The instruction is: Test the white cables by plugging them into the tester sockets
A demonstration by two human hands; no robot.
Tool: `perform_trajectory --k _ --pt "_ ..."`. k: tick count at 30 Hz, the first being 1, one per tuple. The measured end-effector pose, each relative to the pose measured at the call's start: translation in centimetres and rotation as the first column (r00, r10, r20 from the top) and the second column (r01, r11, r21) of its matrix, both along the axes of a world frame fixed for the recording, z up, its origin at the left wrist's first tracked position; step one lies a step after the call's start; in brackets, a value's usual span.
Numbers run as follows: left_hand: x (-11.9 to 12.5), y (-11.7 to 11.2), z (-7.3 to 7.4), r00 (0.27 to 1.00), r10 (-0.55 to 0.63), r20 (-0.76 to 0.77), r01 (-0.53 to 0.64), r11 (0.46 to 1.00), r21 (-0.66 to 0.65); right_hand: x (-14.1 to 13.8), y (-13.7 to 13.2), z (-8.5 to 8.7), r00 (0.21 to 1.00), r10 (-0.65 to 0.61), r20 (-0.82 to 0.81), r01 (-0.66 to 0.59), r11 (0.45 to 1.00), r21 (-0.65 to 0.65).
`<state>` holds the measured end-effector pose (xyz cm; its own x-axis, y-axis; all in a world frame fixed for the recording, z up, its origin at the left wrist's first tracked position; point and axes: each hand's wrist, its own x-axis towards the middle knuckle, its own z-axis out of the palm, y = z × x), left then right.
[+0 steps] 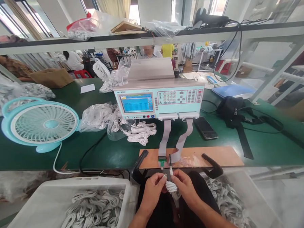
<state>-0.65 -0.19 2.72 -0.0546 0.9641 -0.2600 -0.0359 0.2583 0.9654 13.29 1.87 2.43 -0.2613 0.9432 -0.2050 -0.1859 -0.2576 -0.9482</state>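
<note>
A coiled white cable [171,186] hangs between my two hands at the table's front edge. My left hand [155,184] pinches one end of it, just below a small green connector board [162,162]. With thumb and fingers closed, my right hand [182,181] grips the other end, whose plug is at the right connector [170,159]; whether it is fully seated I cannot tell. Grey ribbon cables [165,138] run from both connectors up to a cable tester [160,98] with a lit blue screen. The connectors lie on a brown board [195,158].
White bins [41,198] of coiled cables stand low on both sides. On the green table are a blue fan [41,125], bundled white cables [142,133], a phone [205,128] and a black bag [229,111]. A shelf [128,42] crosses above; people sit beyond.
</note>
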Motion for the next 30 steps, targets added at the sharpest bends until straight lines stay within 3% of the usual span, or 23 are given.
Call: perform_trajectory --k 4,6,14,23,30 --pt "-1.1 0.3 1.1 0.983 -0.147 -0.107 0.151 0.988 0.032 -0.6 0.0 0.5 0.996 -0.030 -0.087 0.018 0.990 -0.139" --pt "-1.4 0.5 1.3 0.978 -0.163 -0.127 0.172 0.983 0.063 -0.8 0.1 0.7 0.991 -0.062 -0.122 0.036 0.979 -0.202" --pt "0.0 0.9 0.0 0.989 0.118 -0.088 -0.111 0.990 0.084 -0.5 0.7 1.1 0.997 -0.004 -0.082 -0.010 0.984 -0.181" --pt "2.0 0.7 -0.5 0.941 0.337 0.025 -0.337 0.935 0.108 -0.6 0.9 1.9 0.987 -0.007 -0.158 -0.026 0.977 -0.210" --pt "2.4 1.0 -1.3 0.928 0.371 0.046 -0.373 0.922 0.099 -0.5 1.2 1.4 0.993 0.008 -0.120 -0.031 0.981 -0.191"
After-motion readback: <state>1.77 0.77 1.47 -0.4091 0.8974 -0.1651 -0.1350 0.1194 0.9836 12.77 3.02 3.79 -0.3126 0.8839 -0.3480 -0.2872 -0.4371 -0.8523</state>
